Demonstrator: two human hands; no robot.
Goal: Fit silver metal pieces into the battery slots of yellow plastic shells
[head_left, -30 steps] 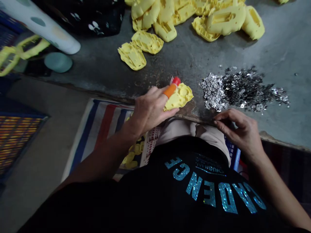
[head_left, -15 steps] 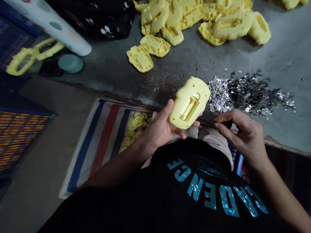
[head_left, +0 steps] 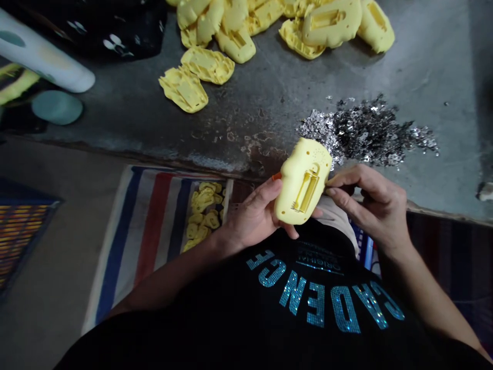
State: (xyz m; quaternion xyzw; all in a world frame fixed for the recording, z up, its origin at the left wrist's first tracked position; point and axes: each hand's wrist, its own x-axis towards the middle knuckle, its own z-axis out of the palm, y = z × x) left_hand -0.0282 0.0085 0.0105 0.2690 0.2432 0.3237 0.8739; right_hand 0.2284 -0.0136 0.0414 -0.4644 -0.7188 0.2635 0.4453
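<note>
A yellow plastic shell (head_left: 292, 177) with a battery compartment and small screw holes rests in my left hand (head_left: 254, 210), held by its side with the thumb on the edge. Metal contacts show at the compartment's lower end. My right hand (head_left: 373, 205) is pinched at the shell's right edge, thumb and forefinger together; whatever is between the fingertips is too small to make out. Just beyond both hands, a heap of small shiny metal pieces (head_left: 365, 131) is spread on the grey tabletop (head_left: 419, 72).
Several more yellow shells (head_left: 331, 23) are piled at the back. Two open halves (head_left: 185, 90) lie nearer, inner side up. At the left are a round green-grey lid (head_left: 57, 107) and a black patterned bag (head_left: 127, 31). Below the table edge, a striped sack (head_left: 154, 221) holds yellow parts.
My right hand has come in to the shell's right edge, from a gap away. The shell has turned slightly more upright in my left hand. The view has shifted right.
</note>
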